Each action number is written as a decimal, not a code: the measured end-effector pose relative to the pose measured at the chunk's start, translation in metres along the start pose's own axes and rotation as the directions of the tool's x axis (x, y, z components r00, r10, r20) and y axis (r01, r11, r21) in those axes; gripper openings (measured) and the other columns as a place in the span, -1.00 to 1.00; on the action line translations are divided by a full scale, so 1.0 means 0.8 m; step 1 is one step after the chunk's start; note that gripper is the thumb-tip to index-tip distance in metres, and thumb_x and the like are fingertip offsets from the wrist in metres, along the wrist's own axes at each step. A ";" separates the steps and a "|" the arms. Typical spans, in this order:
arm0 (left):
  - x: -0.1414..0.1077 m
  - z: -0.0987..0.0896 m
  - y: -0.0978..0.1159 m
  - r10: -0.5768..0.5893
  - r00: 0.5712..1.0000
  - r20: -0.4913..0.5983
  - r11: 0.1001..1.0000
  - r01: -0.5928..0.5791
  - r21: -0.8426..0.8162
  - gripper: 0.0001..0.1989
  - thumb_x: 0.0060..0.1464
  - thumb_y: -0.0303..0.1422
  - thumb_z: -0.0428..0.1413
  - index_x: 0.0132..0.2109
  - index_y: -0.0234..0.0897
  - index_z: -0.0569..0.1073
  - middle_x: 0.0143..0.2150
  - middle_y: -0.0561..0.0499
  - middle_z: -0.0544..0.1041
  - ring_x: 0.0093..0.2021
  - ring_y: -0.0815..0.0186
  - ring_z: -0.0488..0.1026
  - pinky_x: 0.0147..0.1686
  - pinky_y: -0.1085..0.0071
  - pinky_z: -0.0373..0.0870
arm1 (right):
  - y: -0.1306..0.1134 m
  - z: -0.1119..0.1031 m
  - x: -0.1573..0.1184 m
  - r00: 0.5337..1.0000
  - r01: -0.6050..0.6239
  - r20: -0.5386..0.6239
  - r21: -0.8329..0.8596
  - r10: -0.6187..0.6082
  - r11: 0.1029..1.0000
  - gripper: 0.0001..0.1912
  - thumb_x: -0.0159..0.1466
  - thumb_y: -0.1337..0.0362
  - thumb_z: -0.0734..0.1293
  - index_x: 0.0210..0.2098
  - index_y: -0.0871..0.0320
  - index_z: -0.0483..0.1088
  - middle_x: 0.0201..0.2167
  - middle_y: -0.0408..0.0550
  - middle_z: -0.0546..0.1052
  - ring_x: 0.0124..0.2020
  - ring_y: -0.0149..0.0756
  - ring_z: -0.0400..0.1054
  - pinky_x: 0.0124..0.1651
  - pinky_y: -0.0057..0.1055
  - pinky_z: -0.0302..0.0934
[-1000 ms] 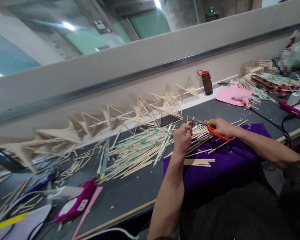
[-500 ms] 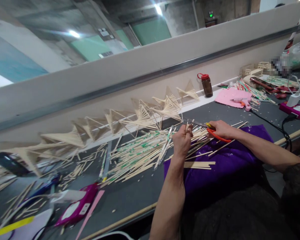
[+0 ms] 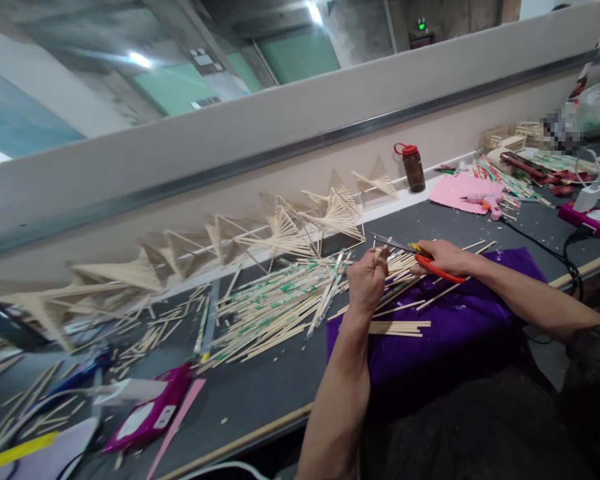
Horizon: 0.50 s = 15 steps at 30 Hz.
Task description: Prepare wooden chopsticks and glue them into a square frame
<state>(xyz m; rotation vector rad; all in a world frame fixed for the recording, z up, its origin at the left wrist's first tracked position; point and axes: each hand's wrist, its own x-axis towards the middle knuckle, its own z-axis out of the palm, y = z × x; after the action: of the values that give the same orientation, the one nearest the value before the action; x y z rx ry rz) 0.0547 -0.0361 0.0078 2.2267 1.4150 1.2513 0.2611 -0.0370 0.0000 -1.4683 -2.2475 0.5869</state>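
The dark grey tabletop (image 3: pixel 260 390) is covered at mid-length by a heap of sticks (image 3: pixel 275 303). A purple cloth (image 3: pixel 415 360) is spread at the near edge. Toward the right, a pink sheet (image 3: pixel 450 191) and a magenta power strip (image 3: pixel 580 219) are noted.

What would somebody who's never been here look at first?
Probably the fan-shaped stick models, lined up along the wall at the back of the table. Next might be the bright purple cloth nearest the person, and above it the red-handled scissors in the right hand, their blades near the thin sticks that the left hand holds.
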 end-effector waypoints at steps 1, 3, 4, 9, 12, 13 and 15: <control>0.000 0.000 0.000 -0.003 1.000 0.003 1.000 0.003 -0.007 -0.68 0.17 -0.24 -0.09 -0.32 -0.27 0.50 -0.62 0.10 0.42 -0.58 0.38 0.36 -0.43 0.47 0.29 | -0.001 -0.001 -0.001 1.000 0.006 0.002 0.029 -0.006 1.000 -0.54 0.15 -0.13 0.28 -0.27 0.16 0.31 -0.35 -0.06 0.47 -0.42 -0.35 0.23 -0.40 -0.47 -0.03; -0.001 0.000 0.000 -0.009 1.000 0.006 1.000 0.009 -0.022 -0.69 0.16 -0.25 -0.09 -0.32 -0.26 0.50 -0.63 0.11 0.40 -0.59 0.39 0.36 -0.45 0.48 0.29 | -0.004 -0.003 -0.003 1.000 0.014 0.004 0.083 -0.015 0.996 -0.60 0.16 -0.07 0.28 -0.30 0.17 0.31 -0.38 -0.09 0.45 -0.44 -0.38 0.21 -0.40 -0.47 -0.02; -0.001 0.000 0.000 -0.011 1.000 0.006 1.000 0.011 -0.029 -0.70 0.15 -0.26 -0.08 -0.32 -0.26 0.50 -0.63 0.11 0.40 -0.59 0.39 0.36 -0.46 0.48 0.28 | -0.006 -0.003 -0.004 1.000 0.014 0.003 0.101 -0.014 0.995 -0.62 0.16 -0.04 0.29 -0.31 0.18 0.30 -0.39 -0.10 0.44 -0.45 -0.39 0.20 -0.40 -0.48 -0.02; -0.001 0.001 -0.001 -0.017 1.000 0.001 0.999 0.017 -0.037 -0.71 0.14 -0.27 -0.09 -0.35 -0.25 0.48 -0.62 0.10 0.42 -0.58 0.39 0.36 -0.45 0.48 0.29 | -0.007 0.000 -0.003 1.000 -0.008 -0.015 0.108 0.010 0.994 -0.74 0.14 0.12 0.29 -0.31 0.20 0.32 -0.42 -0.12 0.44 -0.45 -0.39 0.21 -0.40 -0.48 -0.02; 0.000 0.001 -0.001 -0.014 1.000 0.007 0.999 0.014 -0.033 -0.70 0.14 -0.26 -0.10 -0.35 -0.25 0.48 -0.62 0.11 0.40 -0.58 0.39 0.35 -0.44 0.47 0.28 | -0.006 0.004 -0.002 0.999 -0.024 -0.033 0.093 0.027 0.995 -0.77 0.13 0.15 0.28 -0.32 0.19 0.33 -0.45 -0.14 0.44 -0.47 -0.40 0.20 -0.41 -0.48 -0.02; 0.000 0.001 -0.001 -0.014 1.000 0.008 0.999 0.014 -0.036 -0.70 0.14 -0.25 -0.10 -0.34 -0.25 0.48 -0.62 0.11 0.40 -0.58 0.39 0.35 -0.44 0.47 0.28 | -0.005 0.005 -0.002 0.999 -0.029 -0.039 0.087 0.033 0.996 -0.76 0.12 0.14 0.28 -0.32 0.19 0.33 -0.45 -0.14 0.44 -0.47 -0.41 0.20 -0.42 -0.48 -0.02; 0.000 0.001 -0.002 -0.013 1.000 0.007 0.999 0.013 -0.040 -0.70 0.14 -0.25 -0.10 -0.34 -0.25 0.48 -0.63 0.11 0.39 -0.58 0.39 0.34 -0.44 0.47 0.28 | -0.005 0.006 -0.001 0.998 -0.038 -0.050 0.081 0.042 0.996 -0.75 0.11 0.13 0.29 -0.32 0.19 0.34 -0.45 -0.13 0.45 -0.47 -0.40 0.20 -0.42 -0.49 -0.02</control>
<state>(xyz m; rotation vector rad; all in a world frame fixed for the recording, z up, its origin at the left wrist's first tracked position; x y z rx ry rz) 0.0548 -0.0349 0.0065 2.1900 1.3869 1.2560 0.2556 -0.0399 -0.0017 -1.4749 -2.1352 0.6358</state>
